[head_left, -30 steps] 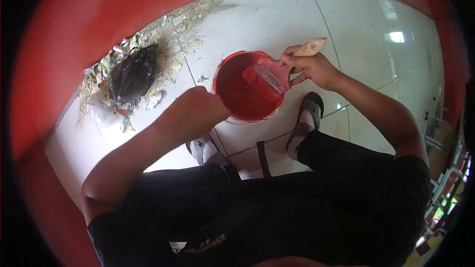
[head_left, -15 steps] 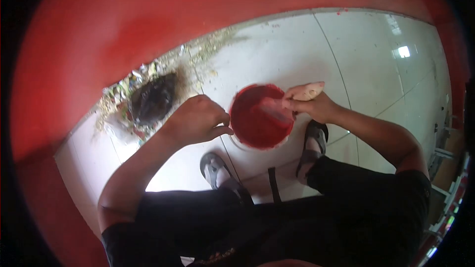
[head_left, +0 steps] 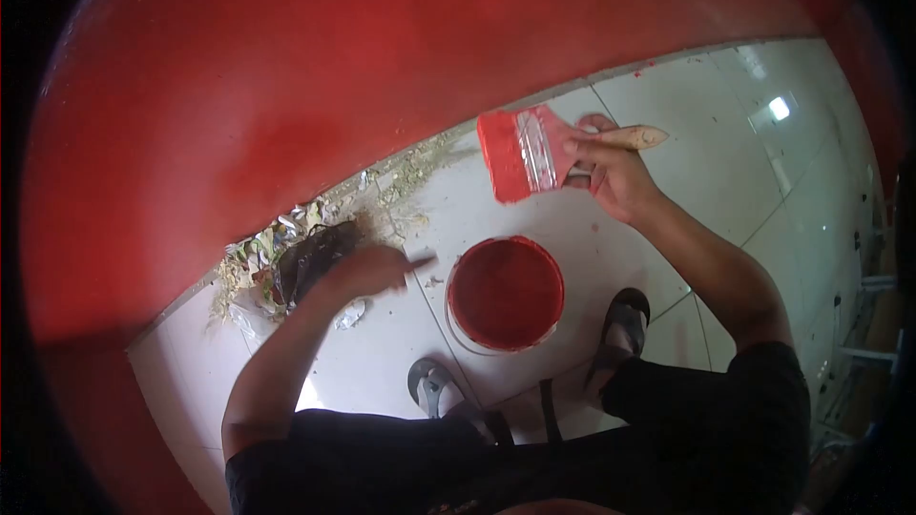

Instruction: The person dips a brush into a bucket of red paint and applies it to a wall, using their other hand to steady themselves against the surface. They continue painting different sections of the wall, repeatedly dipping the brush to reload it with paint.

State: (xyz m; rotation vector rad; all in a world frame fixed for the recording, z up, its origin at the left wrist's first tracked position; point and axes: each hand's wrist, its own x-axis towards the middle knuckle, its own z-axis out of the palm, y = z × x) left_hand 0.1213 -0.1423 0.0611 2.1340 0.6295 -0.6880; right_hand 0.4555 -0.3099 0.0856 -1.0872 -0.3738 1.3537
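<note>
- The right hand's grip [head_left: 615, 176] held a wide paintbrush [head_left: 536, 148], its bristles [head_left: 501, 160] coated red.
- The left hand's grip [head_left: 370, 273], blurred, partly covered a black plastic bag [head_left: 307, 256] among debris [head_left: 291, 222].
- An open bucket [head_left: 557, 288] of red paint [head_left: 506, 298] stood on white floor tiles [head_left: 382, 353].

1. We reach our bent, bare right arm [head_left: 711, 257] forward, our bare right hand [head_left: 618, 172] curled in a grip.
2. Our bare left arm [head_left: 279, 358] slants inward, our blurred, bare left hand [head_left: 375, 272] extending one digit.
</note>
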